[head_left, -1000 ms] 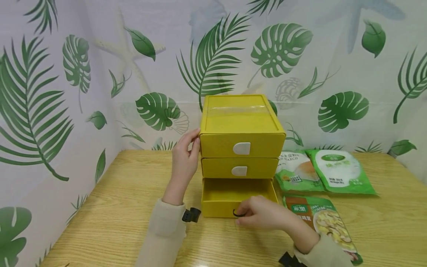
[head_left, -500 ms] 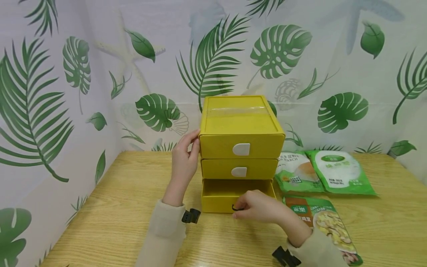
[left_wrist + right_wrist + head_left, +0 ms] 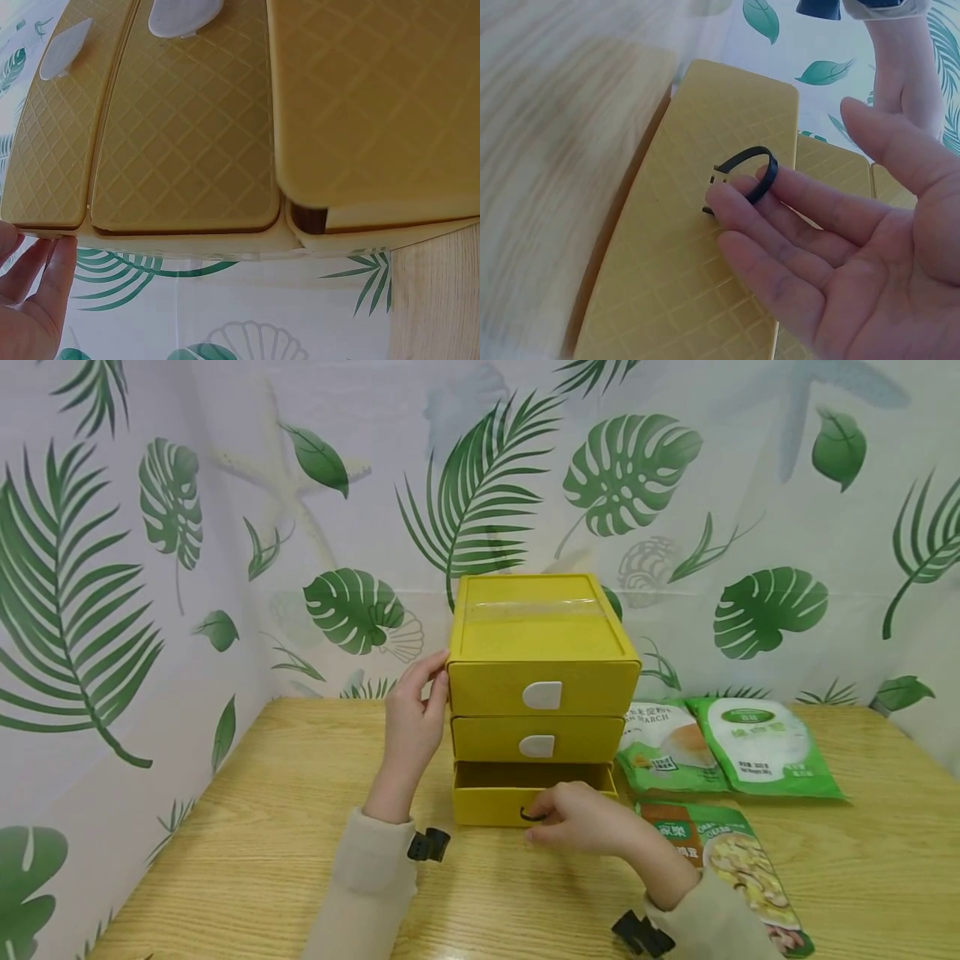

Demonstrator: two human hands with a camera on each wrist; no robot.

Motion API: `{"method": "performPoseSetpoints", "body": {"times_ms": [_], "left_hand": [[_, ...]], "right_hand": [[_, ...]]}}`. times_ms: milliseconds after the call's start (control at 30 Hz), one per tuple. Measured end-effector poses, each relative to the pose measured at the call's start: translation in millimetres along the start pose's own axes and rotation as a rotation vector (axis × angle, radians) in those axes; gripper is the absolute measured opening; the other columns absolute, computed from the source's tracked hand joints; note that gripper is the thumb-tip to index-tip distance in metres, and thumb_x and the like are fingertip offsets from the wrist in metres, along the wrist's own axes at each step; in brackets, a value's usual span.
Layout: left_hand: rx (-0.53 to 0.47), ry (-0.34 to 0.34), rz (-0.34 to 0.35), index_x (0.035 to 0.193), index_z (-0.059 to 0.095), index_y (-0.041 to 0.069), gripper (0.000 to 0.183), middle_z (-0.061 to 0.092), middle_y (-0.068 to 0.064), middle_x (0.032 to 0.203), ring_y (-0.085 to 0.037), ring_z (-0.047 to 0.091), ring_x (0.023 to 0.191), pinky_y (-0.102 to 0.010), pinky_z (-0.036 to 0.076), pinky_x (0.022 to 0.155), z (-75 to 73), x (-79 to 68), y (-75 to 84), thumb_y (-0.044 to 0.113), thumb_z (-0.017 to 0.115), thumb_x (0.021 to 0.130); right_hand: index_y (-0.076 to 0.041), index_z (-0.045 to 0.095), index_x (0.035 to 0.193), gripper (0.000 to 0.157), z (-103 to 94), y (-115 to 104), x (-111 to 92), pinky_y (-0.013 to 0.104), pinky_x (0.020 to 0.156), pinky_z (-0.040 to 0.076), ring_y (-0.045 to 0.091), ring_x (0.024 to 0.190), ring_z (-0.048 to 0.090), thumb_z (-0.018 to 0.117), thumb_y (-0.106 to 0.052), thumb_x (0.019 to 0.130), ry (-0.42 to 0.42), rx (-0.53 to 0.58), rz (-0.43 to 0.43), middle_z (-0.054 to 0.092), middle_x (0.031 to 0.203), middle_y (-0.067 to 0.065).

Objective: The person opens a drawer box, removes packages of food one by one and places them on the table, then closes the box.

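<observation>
A yellow drawer cabinet [image 3: 543,627] stands on the table, with its bottom drawer [image 3: 487,807] partly pulled out. A black loop handle [image 3: 769,176] sticks out of that drawer's front. My right hand [image 3: 581,818] is at the drawer front; in the right wrist view its fingers [image 3: 780,259] touch the front beside the loop, one passing by or through it, the thumb held apart. My left hand [image 3: 416,706] rests its fingertips on the cabinet's upper left side. Upper and middle drawers are closed, each with a white tab [image 3: 542,695].
Right of the cabinet lie two green-and-white food packets, a starch packet [image 3: 667,743] and another packet [image 3: 772,747]. A green and brown food pouch [image 3: 727,860] lies in front of them, partly behind my right forearm. A leaf-print backdrop [image 3: 480,485] stands behind the table.
The bottom drawer has slid inward, towards the cabinet, and my right hand has moved forward with it. The left hand stays at the cabinet's side.
</observation>
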State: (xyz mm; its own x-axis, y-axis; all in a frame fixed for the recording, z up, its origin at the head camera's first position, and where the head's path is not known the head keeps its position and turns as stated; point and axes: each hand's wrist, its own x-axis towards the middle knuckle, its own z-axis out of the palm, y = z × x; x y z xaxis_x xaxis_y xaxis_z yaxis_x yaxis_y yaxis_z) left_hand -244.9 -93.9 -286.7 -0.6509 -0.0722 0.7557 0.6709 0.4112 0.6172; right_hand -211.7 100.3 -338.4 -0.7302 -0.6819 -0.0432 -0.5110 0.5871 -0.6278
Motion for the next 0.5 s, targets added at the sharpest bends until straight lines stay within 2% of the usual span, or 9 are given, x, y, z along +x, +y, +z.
{"method": "performPoseSetpoints", "body": {"times_ms": [200,333,500], "left_hand": [[-0.011,-0.009,0.008,0.101,0.053,0.001,0.023,0.052,-0.009,0.095,-0.013,0.048,0.082,-0.022,0.046,0.052,4.0,0.1,-20.2,0.004,0.044,0.080],[-0.009,-0.017,0.014,0.103,0.052,0.005,0.024,0.052,-0.005,0.096,-0.010,0.047,0.082,-0.019,0.045,0.053,4.3,-0.7,-24.8,0.009,0.043,0.081],[-0.010,-0.014,0.017,0.103,0.052,0.004,0.024,0.051,-0.006,0.096,-0.011,0.047,0.082,-0.020,0.046,0.053,4.9,-0.6,-25.2,0.008,0.044,0.081]], "right_hand": [[0.002,0.056,0.094,0.036,-0.3,3,1,0.025,0.062,0.043,0.014,0.075,0.052,0.054,-0.028,0.074,0.013,-0.019,0.010,0.055,0.091,0.009],[0.001,0.055,0.097,0.043,0.1,7,2,0.029,0.065,0.043,0.017,0.080,0.051,0.052,-0.035,0.073,0.026,-0.051,0.008,0.055,0.093,0.010],[0.001,0.055,0.097,0.046,0.3,11,4,0.029,0.066,0.043,0.019,0.082,0.051,0.051,-0.038,0.073,0.034,-0.057,0.002,0.054,0.094,0.010]]}}
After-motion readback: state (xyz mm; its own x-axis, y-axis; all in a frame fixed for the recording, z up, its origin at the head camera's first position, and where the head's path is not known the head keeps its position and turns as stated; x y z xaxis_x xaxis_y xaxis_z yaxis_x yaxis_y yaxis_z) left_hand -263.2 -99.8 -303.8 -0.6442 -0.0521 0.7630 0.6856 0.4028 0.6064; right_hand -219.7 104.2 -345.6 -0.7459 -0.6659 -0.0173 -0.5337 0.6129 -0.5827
